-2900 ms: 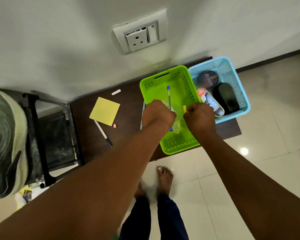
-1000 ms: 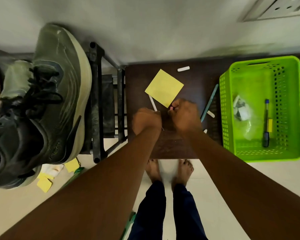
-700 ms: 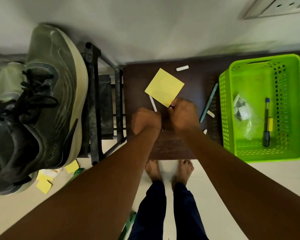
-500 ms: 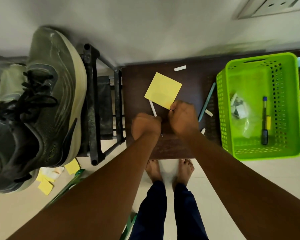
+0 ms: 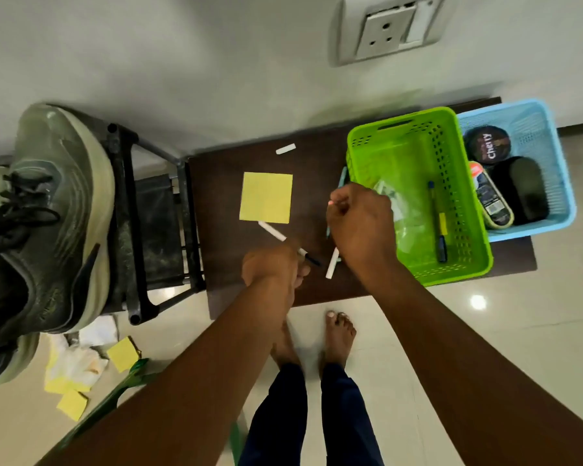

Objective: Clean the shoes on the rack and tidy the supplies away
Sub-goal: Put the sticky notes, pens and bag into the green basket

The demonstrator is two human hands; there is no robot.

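Left hand (image 5: 271, 269) is curled low over the dark table (image 5: 223, 264), gripping the near end of a white pen (image 5: 285, 240) with a black tip; the pen's far end points at the yellow sticky pad (image 5: 266, 197). Right hand (image 5: 359, 227) is fisted beside the green basket (image 5: 473, 210), pinching something small and pink at the fingertips; can't tell what it is. A white stick (image 5: 332, 263) lies just below that hand.

Green basket holds a blue pen (image 5: 436, 223) and a clear plastic bag (image 5: 408, 227). Blue basket (image 5: 552, 156), touching its right side, holds a polish tin (image 5: 488, 144), a black brush (image 5: 522, 190) and a shoe-polish tube (image 5: 490, 200).

Both forearms reach in from the bottom of view. Green shoes (image 5: 44, 230) sit on the black rack (image 5: 132, 223), left of the table.
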